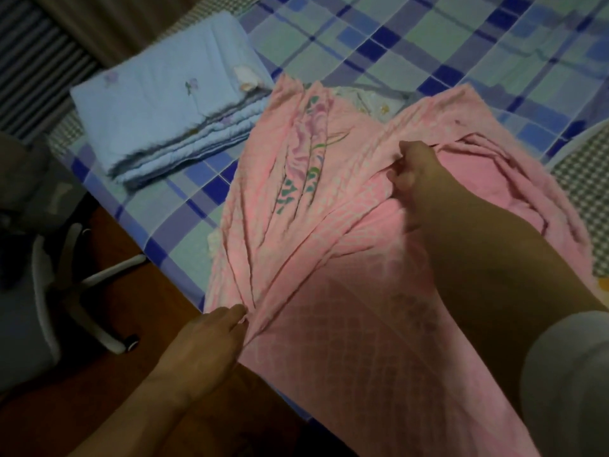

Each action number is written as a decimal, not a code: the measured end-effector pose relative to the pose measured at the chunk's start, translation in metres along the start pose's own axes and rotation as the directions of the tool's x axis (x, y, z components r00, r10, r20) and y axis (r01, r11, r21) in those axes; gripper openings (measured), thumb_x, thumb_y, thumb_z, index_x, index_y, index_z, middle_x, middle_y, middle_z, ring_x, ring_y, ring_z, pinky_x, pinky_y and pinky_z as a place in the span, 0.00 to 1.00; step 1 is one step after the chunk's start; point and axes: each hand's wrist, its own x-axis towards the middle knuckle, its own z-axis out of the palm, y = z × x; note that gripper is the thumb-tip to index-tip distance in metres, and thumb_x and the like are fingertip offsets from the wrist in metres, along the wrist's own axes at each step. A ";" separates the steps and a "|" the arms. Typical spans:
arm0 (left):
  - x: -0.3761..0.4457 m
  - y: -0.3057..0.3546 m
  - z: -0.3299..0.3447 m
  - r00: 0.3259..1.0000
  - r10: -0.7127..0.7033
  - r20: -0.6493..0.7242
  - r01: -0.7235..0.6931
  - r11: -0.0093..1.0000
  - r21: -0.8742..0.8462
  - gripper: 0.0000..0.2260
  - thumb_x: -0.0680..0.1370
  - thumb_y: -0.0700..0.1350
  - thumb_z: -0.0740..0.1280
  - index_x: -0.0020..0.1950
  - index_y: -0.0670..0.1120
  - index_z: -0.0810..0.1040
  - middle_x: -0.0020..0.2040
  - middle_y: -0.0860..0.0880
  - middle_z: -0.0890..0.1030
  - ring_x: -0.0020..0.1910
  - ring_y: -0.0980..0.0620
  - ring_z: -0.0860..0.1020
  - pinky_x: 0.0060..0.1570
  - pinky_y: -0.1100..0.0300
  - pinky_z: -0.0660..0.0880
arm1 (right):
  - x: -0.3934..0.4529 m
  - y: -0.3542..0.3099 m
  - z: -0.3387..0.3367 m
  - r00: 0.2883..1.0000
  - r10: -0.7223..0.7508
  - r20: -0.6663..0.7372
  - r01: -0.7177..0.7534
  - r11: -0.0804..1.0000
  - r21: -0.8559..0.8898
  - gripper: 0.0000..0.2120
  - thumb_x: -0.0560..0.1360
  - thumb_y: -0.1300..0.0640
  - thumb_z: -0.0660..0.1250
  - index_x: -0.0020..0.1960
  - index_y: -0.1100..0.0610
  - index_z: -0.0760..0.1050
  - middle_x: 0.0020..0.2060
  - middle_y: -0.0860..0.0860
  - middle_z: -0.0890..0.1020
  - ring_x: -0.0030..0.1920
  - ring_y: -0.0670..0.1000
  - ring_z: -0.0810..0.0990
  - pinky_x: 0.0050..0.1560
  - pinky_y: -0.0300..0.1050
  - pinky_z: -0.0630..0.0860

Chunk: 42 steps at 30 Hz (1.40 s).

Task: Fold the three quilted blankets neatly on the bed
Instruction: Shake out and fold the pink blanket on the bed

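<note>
Both hands grasp my pink blanket point(316, 258): left hand point(204, 344) pinches its near edge, right hand point(412, 173) bunches farther folds; blue blanket point(164, 107) lies folded far left on the bed point(428, 44).

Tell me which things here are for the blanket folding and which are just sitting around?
For the folding: pink blanket, held by left hand and right hand; folded blue blanket; bed.

Just sitting around: chair, curtain.
</note>
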 end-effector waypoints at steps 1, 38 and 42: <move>-0.001 0.001 -0.001 1.000 -0.009 0.000 0.009 1.000 -0.011 0.14 0.75 0.50 0.71 0.60 0.53 0.81 0.58 0.51 0.80 0.45 0.54 0.79 0.40 0.57 0.81 | -0.004 -0.004 0.000 0.997 -0.060 -0.051 0.063 0.995 0.071 0.16 0.77 0.61 0.65 0.64 0.58 0.74 0.48 0.55 0.84 0.47 0.54 0.84 0.48 0.52 0.81; 0.000 0.054 0.031 0.960 0.280 -0.014 -0.226 0.800 0.555 0.19 0.55 0.60 0.81 0.33 0.56 0.73 0.38 0.52 0.67 0.32 0.46 0.74 0.26 0.54 0.71 | -0.367 0.337 -0.486 0.484 0.174 -0.857 0.299 0.888 0.350 0.13 0.77 0.59 0.65 0.61 0.61 0.76 0.41 0.52 0.79 0.32 0.47 0.77 0.30 0.41 0.77; -0.003 0.064 0.030 0.972 0.230 -0.035 -0.169 0.801 0.574 0.19 0.58 0.62 0.79 0.38 0.54 0.77 0.40 0.49 0.71 0.34 0.44 0.76 0.28 0.53 0.73 | -0.367 0.311 -0.494 0.392 0.243 -0.887 0.395 0.827 0.401 0.13 0.80 0.57 0.64 0.62 0.57 0.69 0.55 0.54 0.78 0.47 0.50 0.80 0.46 0.46 0.80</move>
